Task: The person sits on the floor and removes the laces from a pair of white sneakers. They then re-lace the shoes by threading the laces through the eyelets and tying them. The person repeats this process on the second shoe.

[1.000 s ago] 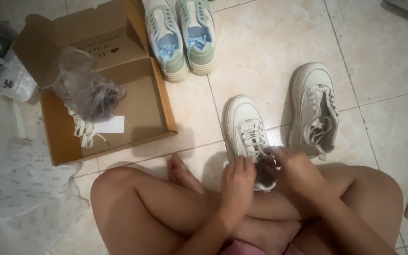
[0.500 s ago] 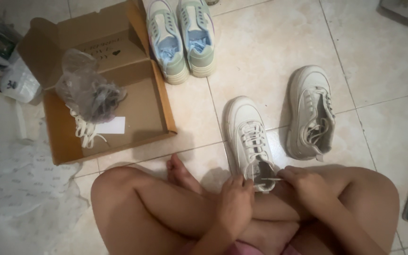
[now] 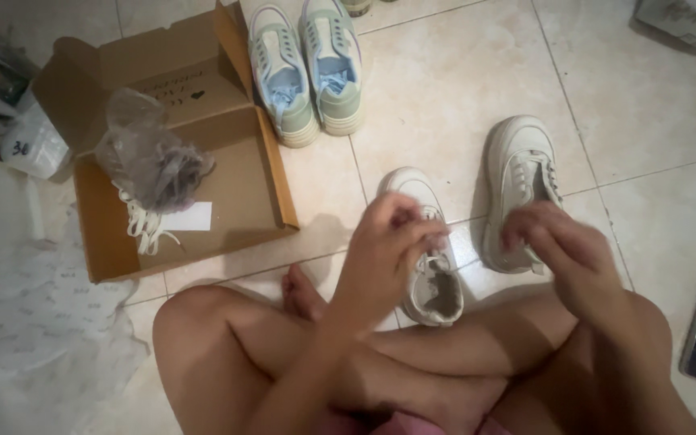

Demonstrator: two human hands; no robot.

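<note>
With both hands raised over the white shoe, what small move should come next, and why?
Probably lower both hands to the near shoe and pull its laces snug. The left hand and right hand hover above it, fingers pinched, apparently on a lace too blurred to see.

two white sneakers (image 3: 428,250) upright on tile

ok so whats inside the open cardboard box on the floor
Inside the cardboard box lie a crumpled clear plastic bag, white laces and a white paper slip. The bag covers part of the laces and holds something dark I cannot make out.
</note>
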